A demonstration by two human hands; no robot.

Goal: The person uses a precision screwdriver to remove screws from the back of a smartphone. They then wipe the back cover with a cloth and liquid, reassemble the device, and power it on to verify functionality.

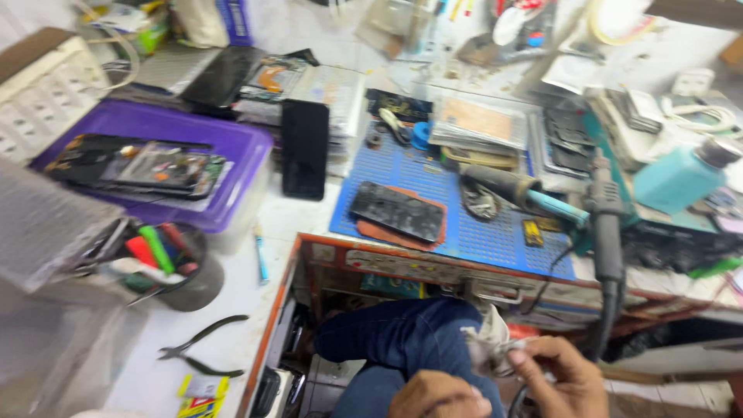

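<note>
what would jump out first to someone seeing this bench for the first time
The purple bin at the left, with opened phones lying on its lid, draws the eye first, then the blue perforated mat at the centre with a dark phone panel on it. At the bottom edge, the right hand pinches a crumpled white cloth above a knee in blue jeans, with the left hand beside it.

head-worn view, steeply down over cluttered workbench (255,310)

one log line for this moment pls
right hand: pinching white cloth | left hand: beside it, over lap | blue mat: phone lying untouched
</note>
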